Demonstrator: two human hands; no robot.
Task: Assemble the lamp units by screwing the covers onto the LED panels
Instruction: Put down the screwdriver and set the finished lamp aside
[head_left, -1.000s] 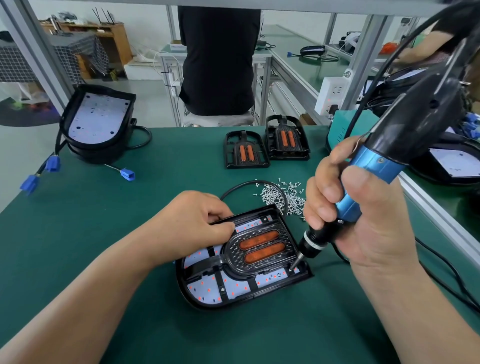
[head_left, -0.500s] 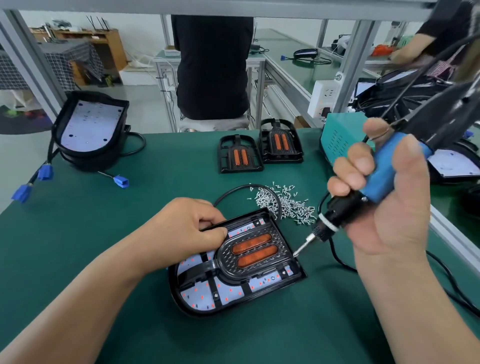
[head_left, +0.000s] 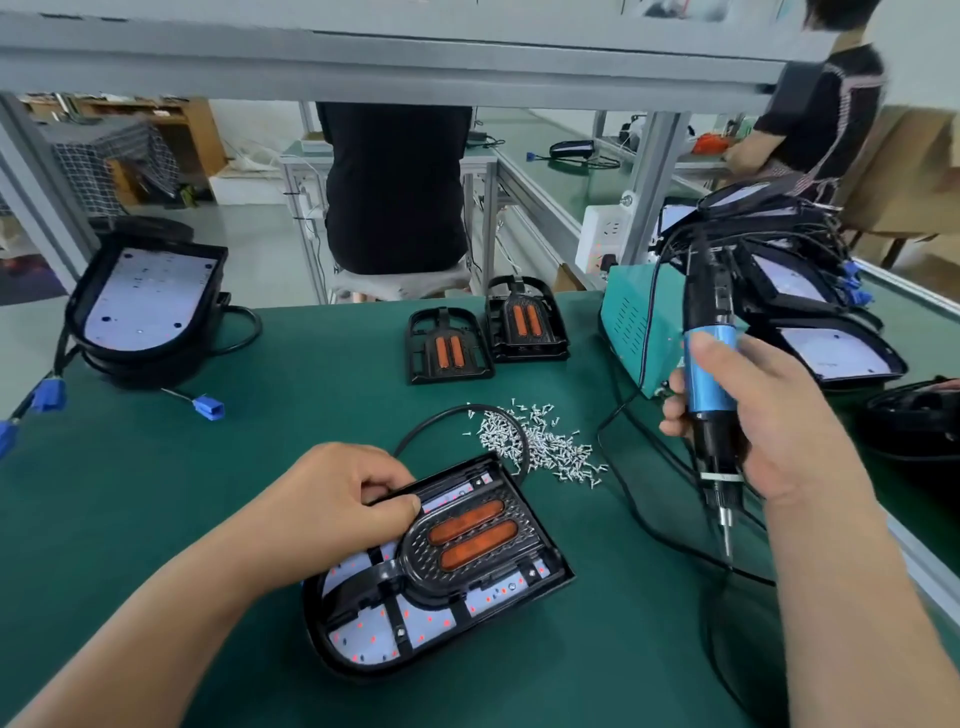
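Head view: near the front edge of the counter (head_left: 208, 493), the lamp unit (head_left: 457, 545) was pinched by the left hand (head_left: 337, 499), slanting front-left to back-right; the screwdriver (head_left: 709, 364) was gripped by the right hand (head_left: 769, 426), clear of its right side.

The cover (head_left: 457, 541) is glossy black plastic, dimpled around two smooth orange lenses (head_left: 470, 521), on the matt green table (head_left: 249, 467). Just behind the cover the screws (head_left: 535, 441) are bright metal, and right of it the screwdriver (head_left: 707, 374) has a satin blue sleeve (metallic-looking).
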